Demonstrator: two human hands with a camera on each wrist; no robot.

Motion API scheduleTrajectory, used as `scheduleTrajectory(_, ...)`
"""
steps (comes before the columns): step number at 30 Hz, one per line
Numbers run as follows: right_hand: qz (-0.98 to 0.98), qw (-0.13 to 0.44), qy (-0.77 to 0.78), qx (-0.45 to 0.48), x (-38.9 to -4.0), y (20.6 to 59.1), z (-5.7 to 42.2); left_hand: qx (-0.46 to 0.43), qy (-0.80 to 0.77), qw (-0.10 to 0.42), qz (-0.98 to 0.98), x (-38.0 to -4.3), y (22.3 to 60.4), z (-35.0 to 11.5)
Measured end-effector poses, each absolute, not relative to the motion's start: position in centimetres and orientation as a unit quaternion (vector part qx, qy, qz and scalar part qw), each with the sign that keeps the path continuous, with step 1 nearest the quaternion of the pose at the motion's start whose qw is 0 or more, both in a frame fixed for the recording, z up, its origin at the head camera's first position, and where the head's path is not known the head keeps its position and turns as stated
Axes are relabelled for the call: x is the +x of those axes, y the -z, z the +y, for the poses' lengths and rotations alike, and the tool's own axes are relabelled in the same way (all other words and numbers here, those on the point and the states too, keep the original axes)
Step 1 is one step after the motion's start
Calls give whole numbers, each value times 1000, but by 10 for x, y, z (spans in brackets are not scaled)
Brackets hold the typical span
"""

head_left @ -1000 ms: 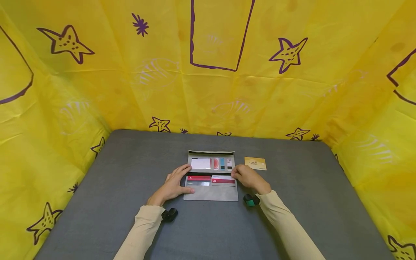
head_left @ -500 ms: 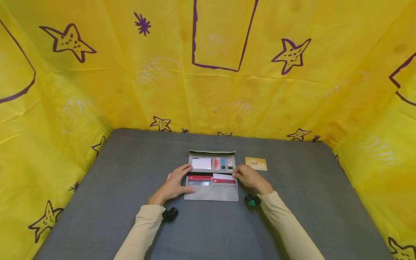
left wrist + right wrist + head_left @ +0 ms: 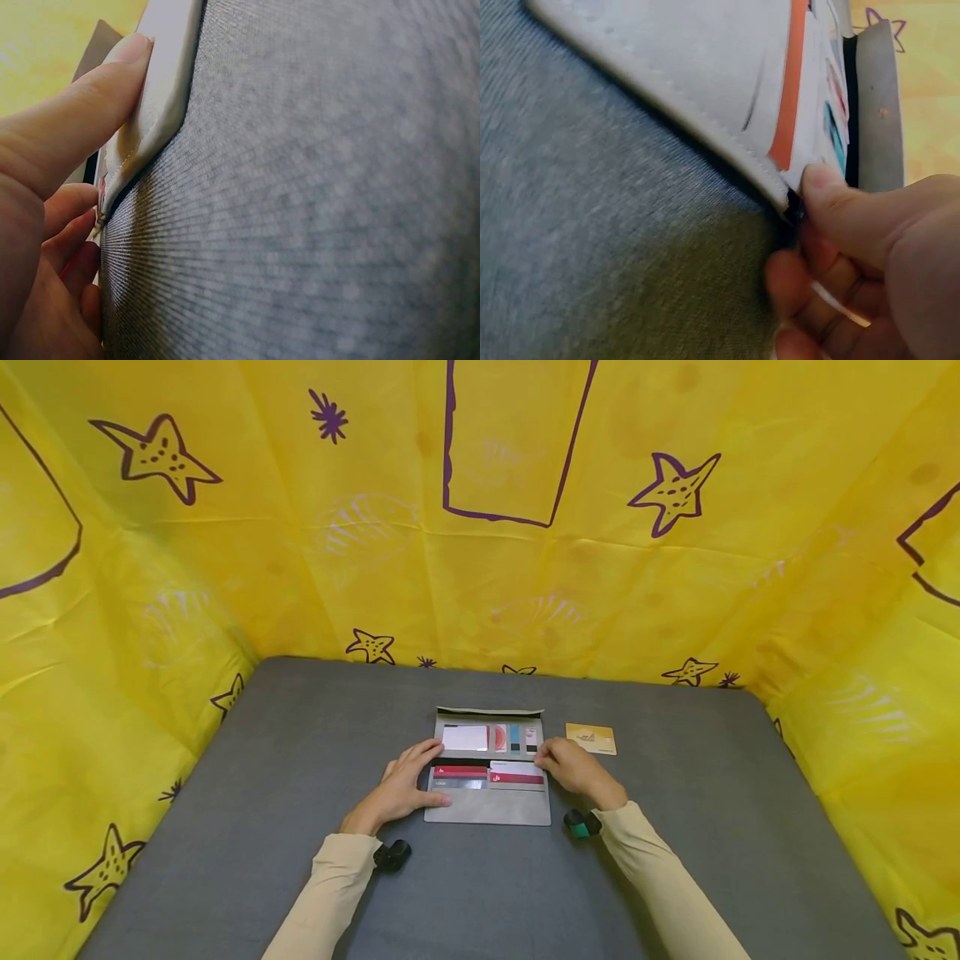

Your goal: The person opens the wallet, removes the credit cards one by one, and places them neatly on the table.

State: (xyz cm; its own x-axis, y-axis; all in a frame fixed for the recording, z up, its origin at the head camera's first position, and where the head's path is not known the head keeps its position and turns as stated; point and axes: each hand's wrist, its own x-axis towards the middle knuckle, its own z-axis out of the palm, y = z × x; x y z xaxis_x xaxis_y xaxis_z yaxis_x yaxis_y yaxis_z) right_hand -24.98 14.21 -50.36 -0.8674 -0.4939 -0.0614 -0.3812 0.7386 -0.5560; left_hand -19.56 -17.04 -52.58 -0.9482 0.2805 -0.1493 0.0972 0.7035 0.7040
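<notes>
A grey long wallet (image 3: 491,808) lies unfolded on the table, cards showing in both halves. My left hand (image 3: 393,789) is spread at its left side; the thumb (image 3: 97,97) rests flat on the lower half, the fingers near the fold. With thumb and fingers, my right hand (image 3: 576,770) pinches the right end of a white-and-red card (image 3: 513,774) in the lower right slot. Seen from the right wrist, the thumb (image 3: 829,196) lies over that end, beside the card's red-orange band (image 3: 789,97). Left of it sits a red-and-grey card (image 3: 459,774).
A yellow-gold card (image 3: 588,737) lies on the grey table (image 3: 480,893) just beyond my right hand. White, red and blue cards (image 3: 465,737) fill the wallet's upper half. Yellow patterned cloth (image 3: 360,568) hangs behind and at both sides.
The white-and-red card has risen slightly in its slot since a second ago; its left end tilted up, then levelled a little. My left hand keeps its place on the wallet.
</notes>
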Motion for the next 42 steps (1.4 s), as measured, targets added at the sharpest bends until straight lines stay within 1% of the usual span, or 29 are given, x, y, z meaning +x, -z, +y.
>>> scheduleTrajectory(6,921,116,297,-226,-249,504,143,104,-369,123,915,-195,525,-170)
scheduleTrajectory(17,941,105,278,-161,-246,499,138,102,-369,125,915,-194,527,-170)
scheduleTrajectory(27,932,126,299,-162,-249,502,142,100,-366,126,917,-195,527,-170)
scheduleTrajectory(34,935,108,300,-156,-255,502,143,98,-366,127,917,-195,525,-170)
scheduleTrajectory(42,927,108,314,-174,-258,500,146,98,-371,131,914,-196,524,-169)
